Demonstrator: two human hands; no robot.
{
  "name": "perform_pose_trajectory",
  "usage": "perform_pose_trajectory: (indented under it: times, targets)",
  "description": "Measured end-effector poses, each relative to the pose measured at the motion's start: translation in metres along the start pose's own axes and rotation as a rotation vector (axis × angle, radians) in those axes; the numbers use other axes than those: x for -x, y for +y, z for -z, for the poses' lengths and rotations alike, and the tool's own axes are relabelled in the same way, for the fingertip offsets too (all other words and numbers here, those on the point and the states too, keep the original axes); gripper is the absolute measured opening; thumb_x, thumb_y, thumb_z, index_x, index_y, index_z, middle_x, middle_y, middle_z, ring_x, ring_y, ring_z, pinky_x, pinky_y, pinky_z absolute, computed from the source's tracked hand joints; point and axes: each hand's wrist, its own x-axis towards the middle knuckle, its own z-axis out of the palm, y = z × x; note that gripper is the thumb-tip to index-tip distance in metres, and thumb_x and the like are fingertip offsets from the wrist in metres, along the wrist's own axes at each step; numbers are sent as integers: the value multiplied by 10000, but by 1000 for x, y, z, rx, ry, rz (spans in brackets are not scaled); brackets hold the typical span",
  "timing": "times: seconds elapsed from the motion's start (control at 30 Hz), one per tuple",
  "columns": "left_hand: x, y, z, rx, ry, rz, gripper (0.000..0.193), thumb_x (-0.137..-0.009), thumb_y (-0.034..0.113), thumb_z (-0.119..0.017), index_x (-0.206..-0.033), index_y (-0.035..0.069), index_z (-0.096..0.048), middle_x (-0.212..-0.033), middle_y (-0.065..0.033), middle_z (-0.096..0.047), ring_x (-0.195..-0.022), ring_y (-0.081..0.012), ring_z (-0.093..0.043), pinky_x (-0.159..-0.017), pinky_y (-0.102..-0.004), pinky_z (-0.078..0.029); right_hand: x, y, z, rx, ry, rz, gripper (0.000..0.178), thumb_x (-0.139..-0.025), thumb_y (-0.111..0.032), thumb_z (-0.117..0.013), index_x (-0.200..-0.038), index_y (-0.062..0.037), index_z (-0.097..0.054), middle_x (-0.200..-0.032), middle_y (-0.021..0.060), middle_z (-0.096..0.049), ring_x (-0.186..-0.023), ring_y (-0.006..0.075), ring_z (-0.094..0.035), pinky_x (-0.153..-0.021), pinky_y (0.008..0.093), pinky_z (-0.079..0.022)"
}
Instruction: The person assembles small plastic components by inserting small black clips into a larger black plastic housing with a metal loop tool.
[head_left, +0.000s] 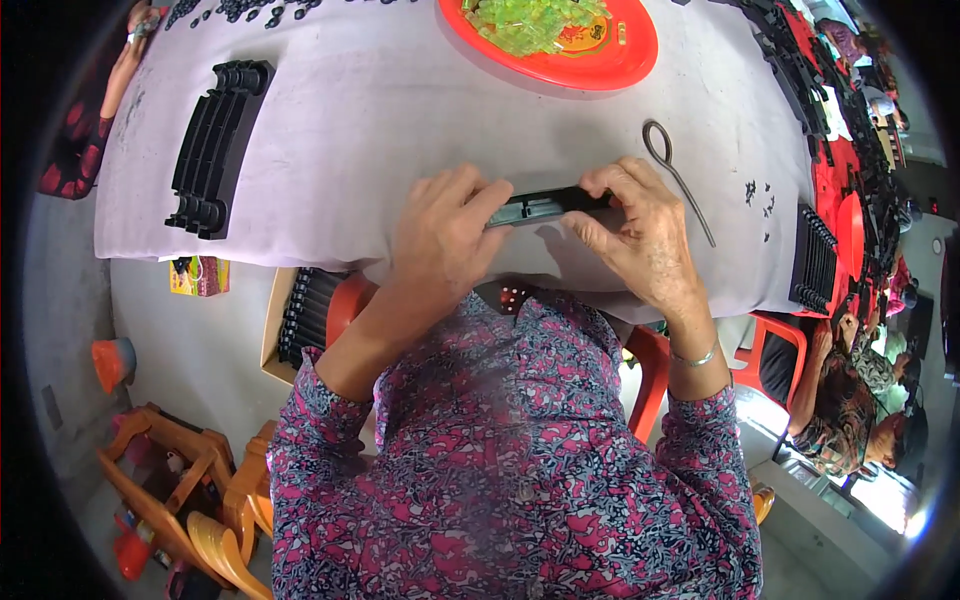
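Between both hands, just above the near part of the cloth-covered table, is a long narrow black plastic piece with a groove along it. My left hand pinches its left end between thumb and fingers. At the other end my right hand grips it, index finger bent over the top and thumb at the near side. A metal rod with a looped end lies on the cloth just beyond my right hand. Over to the left rests a row of similar black plastic pieces set side by side.
A red oval tray of small green translucent pieces stands at the far side. Small black parts lie far left and more at right. A box of black pieces sits below the table edge. Other people work at right.
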Motion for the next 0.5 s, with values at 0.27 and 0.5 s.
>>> perform_pose_trajectory:
  times: [0.27, 0.5]
  targets:
    - [-1, 1, -1, 10, 13, 12, 348, -697, 85, -752, -1032, 55, -662, -916, -89, -577, -842, -294, -553, -749, -403, -442, 12, -15, -3, 12, 45, -241, 301, -732, -124, -791, -933, 4, -608, -852, 119, -625, -628, 244, -620, -600, 351, -509]
    - [0, 1, -4, 48, 19, 9, 327, -722, 68, -745, -1037, 49, -661, -916, -94, -575, -861, -296, -555, -762, -398, -445, 16, -10, -18, -156, -17, -393, 324, -722, -96, -800, -953, -5, -592, -774, 97, -634, -610, 163, -588, -589, 309, -496]
